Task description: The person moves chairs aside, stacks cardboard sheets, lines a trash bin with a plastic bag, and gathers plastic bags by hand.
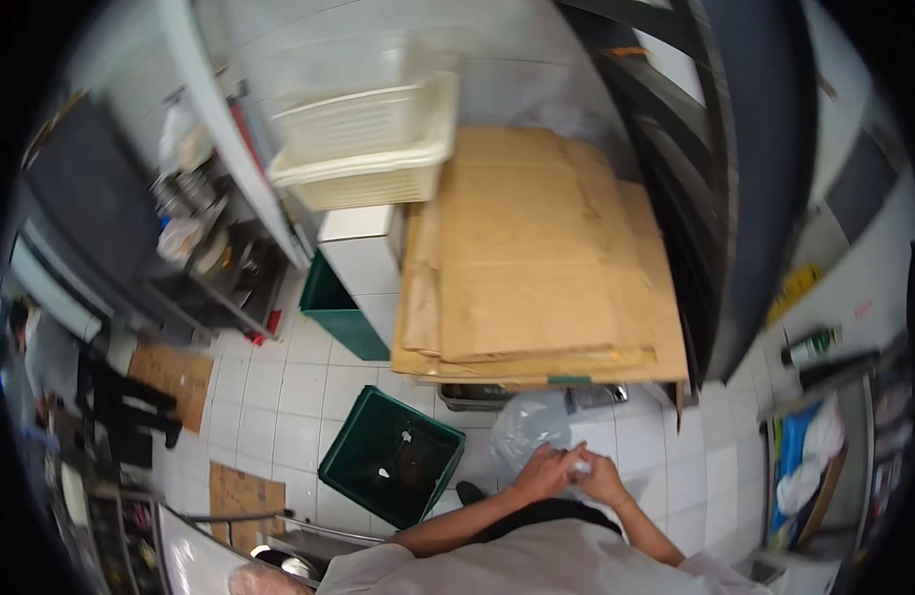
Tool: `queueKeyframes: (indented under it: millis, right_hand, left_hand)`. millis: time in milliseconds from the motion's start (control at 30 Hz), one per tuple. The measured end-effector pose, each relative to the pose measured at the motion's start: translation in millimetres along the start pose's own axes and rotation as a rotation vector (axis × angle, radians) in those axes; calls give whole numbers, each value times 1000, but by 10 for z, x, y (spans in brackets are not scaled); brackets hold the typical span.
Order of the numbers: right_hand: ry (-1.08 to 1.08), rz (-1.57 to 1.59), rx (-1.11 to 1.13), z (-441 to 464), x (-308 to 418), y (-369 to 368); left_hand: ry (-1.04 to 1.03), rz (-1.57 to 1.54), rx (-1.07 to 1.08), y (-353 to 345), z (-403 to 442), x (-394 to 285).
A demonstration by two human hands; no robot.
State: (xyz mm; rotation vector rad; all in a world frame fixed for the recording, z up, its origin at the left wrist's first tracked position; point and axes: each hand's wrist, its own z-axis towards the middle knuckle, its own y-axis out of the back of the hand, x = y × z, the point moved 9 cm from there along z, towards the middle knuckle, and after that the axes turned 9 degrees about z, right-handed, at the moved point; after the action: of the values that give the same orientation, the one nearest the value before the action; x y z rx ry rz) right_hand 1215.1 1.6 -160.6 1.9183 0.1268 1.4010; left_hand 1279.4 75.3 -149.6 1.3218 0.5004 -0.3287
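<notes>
My left hand [545,474] and my right hand [602,480] are close together in front of my body, fingers bent inward and closed. Between them shows a small whitish bit of thin plastic. A translucent plastic bag [530,428] bulges out just beyond my left hand, close to the floor, and the whitish bit looks like part of it. Blur hides exactly how the fingers grip. Left of the bag stands a dark green bin [350,474] with a few small white scraps inside.
Flattened cardboard sheets [537,248] are stacked ahead, beside cream plastic baskets [363,149] on a white box [363,253]. Another green bin [348,322] stands behind. A dark slatted rack [745,198] rises at right. A person in black trousers [120,392] is at left.
</notes>
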Motion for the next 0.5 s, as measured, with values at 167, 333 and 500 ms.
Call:
queueKeyframes:
  millis: [167,333,500]
  right_hand:
    - [-286,297,-160,-513,-467,641]
    - [-200,393,-193,-953,-923,1050]
    - [-64,211,-190,-1405,-1633,1634]
  left_hand:
    - [-41,-159,-56,-130,184,-312]
    - [36,-388,-228,43,603,-828]
    - [124,-459,-240,-293,1132,-1357]
